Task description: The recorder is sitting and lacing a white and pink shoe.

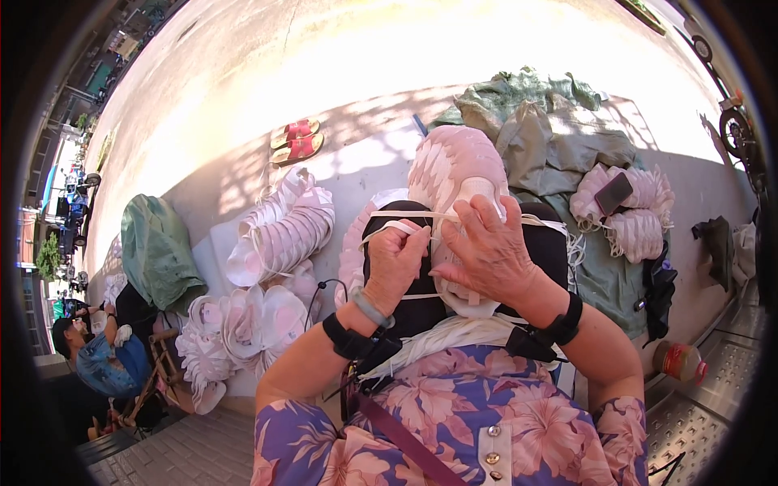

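Across my lap rests a long bundle of nested pale pink and white shoe uppers (458,154), reaching away from me. A flat white strap (417,214) runs crosswise over my black-clad thighs and the bundle. My left hand (395,263) is closed in a pinch on a looped part of this strap, left of the bundle. My right hand (492,255) lies over the near part of the bundle with its fingers spread, the strap passing beneath the fingertips. A hank of loose white straps (454,336) is gathered at my waist.
More bundled shoe uppers (284,227) lie at left, with loose uppers (259,320) nearer. At right, a dark phone (613,194) rests on tied bundles. Green sacks (559,138), red sandals (297,142) and a bottle (679,360) surround me. Another person (105,356) sits far left.
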Action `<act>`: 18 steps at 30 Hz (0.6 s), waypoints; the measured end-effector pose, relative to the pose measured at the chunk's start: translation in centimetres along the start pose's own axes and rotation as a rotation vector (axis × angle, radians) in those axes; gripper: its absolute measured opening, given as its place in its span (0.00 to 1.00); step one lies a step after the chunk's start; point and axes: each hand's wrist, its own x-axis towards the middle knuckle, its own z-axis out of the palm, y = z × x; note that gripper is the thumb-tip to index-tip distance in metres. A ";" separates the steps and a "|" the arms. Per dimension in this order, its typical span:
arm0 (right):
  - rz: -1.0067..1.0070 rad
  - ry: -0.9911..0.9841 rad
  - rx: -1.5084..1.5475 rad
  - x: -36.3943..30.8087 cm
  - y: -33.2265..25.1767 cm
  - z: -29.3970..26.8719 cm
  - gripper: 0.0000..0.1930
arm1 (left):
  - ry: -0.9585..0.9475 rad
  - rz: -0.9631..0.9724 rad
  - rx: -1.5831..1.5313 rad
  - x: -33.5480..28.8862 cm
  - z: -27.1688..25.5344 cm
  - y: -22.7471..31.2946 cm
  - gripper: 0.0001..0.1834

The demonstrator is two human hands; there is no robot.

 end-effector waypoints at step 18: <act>0.092 0.061 0.113 -1.7 1.6 0.2 0.28 | 0.037 0.281 0.178 2.8 2.0 -2.1 0.08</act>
